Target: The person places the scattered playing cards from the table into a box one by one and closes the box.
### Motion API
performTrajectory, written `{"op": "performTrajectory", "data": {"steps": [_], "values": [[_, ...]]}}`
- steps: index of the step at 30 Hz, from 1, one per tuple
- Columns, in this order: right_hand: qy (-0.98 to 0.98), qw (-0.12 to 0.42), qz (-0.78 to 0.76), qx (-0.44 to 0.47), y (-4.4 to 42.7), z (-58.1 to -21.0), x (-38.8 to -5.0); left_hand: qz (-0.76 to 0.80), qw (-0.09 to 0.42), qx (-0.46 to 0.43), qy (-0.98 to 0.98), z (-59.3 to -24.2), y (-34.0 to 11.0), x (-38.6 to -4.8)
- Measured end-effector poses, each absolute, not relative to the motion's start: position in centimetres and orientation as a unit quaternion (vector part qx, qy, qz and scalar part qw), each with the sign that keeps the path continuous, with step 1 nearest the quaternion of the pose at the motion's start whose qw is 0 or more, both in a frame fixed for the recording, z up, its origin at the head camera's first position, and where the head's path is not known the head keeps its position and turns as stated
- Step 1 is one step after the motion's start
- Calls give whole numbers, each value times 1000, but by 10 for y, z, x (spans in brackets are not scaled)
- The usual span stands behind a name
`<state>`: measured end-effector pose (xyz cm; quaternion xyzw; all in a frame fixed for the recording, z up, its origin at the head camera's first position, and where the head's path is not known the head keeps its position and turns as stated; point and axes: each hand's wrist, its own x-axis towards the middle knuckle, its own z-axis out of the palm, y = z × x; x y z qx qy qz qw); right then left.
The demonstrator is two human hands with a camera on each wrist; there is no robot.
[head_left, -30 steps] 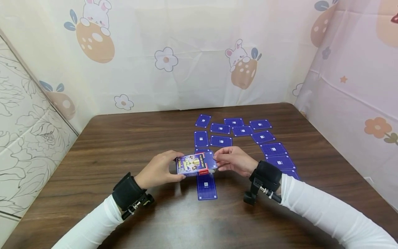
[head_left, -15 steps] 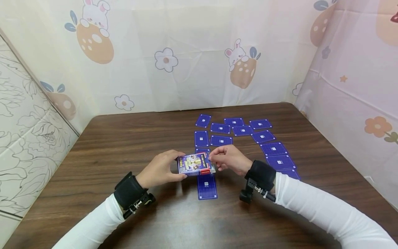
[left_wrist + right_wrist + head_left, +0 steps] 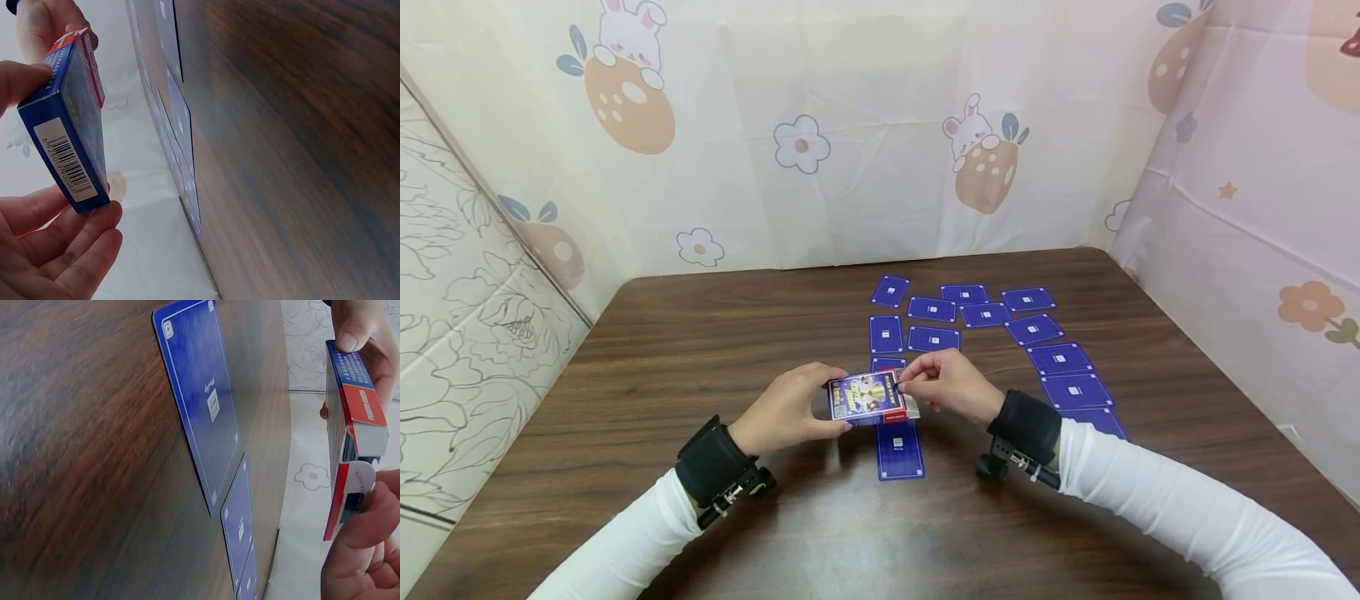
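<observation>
My left hand (image 3: 788, 407) grips a small card box (image 3: 861, 397) by its long sides, thumb on the near side. The box is blue with a red and white open end facing right. A barcode label (image 3: 64, 159) shows on its closed end in the left wrist view. At the open end, my right hand (image 3: 957, 386) has thumb and index finger together, pinching at a playing card mostly inside the box; its edge is largely hidden by the fingertips. A white flap (image 3: 361, 477) stands at that end in the right wrist view. A blue card (image 3: 898, 454) lies under the box.
Several blue cards lie face down on the brown wooden table (image 3: 700, 350), in a column (image 3: 886, 334) beyond the box and an arc to the right, including a card (image 3: 1059, 360). A patterned cloth (image 3: 850, 208) hangs behind the table.
The blue card that stuck out of the box's right end has slid into it, leftward, with my right hand following it. The left hand has barely moved.
</observation>
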<state>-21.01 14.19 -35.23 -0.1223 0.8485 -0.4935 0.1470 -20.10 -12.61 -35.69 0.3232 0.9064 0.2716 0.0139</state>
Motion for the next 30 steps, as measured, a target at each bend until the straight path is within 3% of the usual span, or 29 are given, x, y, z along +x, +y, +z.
{"op": "performTrajectory", "data": {"steps": [11, 17, 24, 30], "values": [[854, 105, -486, -152, 161, -338, -212, 266, 6, 297, 917, -356, -137, -200], [871, 103, -417, -237, 162, -339, -206, 263, 6, 284, 922, -356, -143, -200], [882, 124, -324, -319, 149, -352, -197, 264, -8, 288, 920, -356, -149, -200], [902, 162, -242, -319, 134, -364, -192, 266, -11, 286, 921, -356, -151, -200]]}}
